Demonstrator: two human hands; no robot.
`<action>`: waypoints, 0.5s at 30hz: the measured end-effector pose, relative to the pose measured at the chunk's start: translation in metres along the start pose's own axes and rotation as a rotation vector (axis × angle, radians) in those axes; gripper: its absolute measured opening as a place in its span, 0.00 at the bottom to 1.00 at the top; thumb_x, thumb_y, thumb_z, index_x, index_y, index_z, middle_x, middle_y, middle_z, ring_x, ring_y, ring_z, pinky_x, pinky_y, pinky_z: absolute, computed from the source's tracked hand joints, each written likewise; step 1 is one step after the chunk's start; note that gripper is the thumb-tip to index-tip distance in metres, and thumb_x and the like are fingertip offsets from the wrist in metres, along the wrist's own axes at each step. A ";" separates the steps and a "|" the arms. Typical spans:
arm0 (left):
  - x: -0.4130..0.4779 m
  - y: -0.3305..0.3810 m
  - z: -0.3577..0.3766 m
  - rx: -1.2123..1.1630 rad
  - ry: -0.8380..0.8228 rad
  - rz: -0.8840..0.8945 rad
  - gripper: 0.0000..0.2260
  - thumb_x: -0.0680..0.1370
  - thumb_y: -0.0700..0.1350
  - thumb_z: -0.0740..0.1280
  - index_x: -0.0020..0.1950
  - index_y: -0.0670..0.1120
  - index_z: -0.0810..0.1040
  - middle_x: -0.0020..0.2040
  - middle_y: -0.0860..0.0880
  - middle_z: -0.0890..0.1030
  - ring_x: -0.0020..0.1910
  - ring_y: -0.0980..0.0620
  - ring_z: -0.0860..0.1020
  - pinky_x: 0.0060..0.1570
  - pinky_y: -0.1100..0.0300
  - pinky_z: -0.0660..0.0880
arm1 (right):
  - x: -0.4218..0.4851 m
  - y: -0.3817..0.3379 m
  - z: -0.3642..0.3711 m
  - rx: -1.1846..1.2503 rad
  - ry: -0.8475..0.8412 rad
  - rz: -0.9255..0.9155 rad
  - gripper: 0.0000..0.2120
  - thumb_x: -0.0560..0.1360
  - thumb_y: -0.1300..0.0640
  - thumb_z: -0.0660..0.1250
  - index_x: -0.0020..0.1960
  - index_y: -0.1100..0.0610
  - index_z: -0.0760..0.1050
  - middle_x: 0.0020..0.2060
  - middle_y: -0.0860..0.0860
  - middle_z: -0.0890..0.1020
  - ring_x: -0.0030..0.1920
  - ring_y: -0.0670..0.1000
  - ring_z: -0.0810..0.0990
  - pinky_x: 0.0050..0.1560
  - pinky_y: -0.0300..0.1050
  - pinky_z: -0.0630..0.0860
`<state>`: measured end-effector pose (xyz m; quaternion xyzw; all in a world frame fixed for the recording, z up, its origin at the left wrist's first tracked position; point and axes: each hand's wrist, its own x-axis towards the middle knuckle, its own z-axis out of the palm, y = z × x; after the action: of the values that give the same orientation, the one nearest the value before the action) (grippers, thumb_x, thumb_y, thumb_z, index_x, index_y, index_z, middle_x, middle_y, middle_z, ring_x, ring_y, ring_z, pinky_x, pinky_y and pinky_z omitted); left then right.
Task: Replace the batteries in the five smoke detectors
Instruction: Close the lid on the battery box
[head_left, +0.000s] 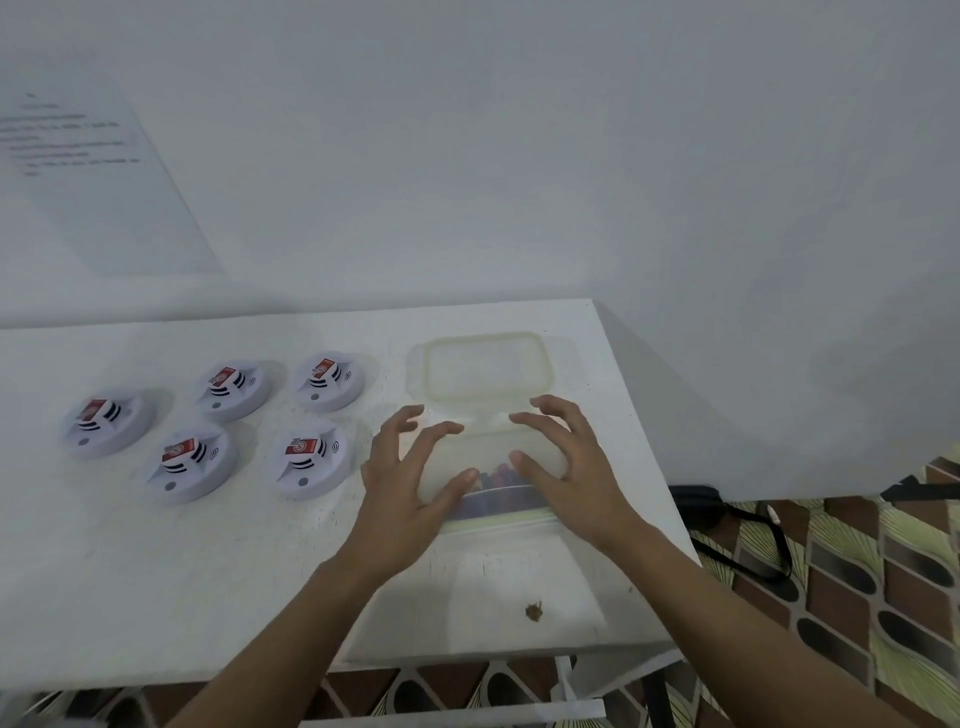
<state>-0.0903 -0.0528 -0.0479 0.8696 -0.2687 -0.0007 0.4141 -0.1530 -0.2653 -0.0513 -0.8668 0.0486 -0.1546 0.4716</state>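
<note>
Several white round smoke detectors with red labels lie on the white table (208, 571), among them one at the far left (106, 423), one at the back (327, 379) and one nearest my hands (309, 460). To their right stands a translucent plastic box (496, 496) with a milky lid, and dark batteries show through its side. My left hand (405, 493) and my right hand (571, 467) are over this lid with fingers spread and bent. Their fingertips are at the lid's surface and hold nothing.
A second, empty translucent box (485, 369) stands just behind the first. A clear plastic bag or sheet (493, 597) lies in front of it, near a brown speck (533, 612). A printed sheet (88, 171) hangs on the wall. The table's right edge is close, with a black strap (737, 535) on the floor.
</note>
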 end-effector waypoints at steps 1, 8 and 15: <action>-0.001 0.002 -0.005 0.053 -0.037 0.067 0.17 0.76 0.66 0.64 0.65 0.68 0.70 0.74 0.61 0.60 0.73 0.61 0.59 0.71 0.49 0.60 | -0.002 -0.002 -0.005 -0.025 -0.037 -0.021 0.18 0.77 0.49 0.71 0.66 0.44 0.76 0.67 0.38 0.69 0.72 0.39 0.65 0.72 0.34 0.63; -0.009 -0.002 -0.019 0.414 -0.278 0.253 0.31 0.71 0.77 0.60 0.71 0.68 0.62 0.77 0.64 0.58 0.77 0.63 0.50 0.69 0.50 0.53 | -0.012 0.000 -0.029 -0.214 -0.355 -0.103 0.41 0.65 0.37 0.79 0.73 0.39 0.65 0.75 0.32 0.55 0.75 0.36 0.55 0.71 0.35 0.58; -0.008 -0.013 -0.003 0.349 -0.171 0.240 0.27 0.73 0.73 0.63 0.70 0.66 0.69 0.76 0.63 0.64 0.78 0.60 0.54 0.68 0.48 0.53 | -0.013 0.008 -0.020 -0.214 -0.273 -0.151 0.39 0.65 0.41 0.79 0.72 0.43 0.67 0.75 0.34 0.57 0.75 0.38 0.55 0.72 0.33 0.57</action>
<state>-0.0903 -0.0405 -0.0570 0.8867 -0.4005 0.0212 0.2300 -0.1714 -0.2826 -0.0511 -0.9261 -0.0651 -0.0646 0.3661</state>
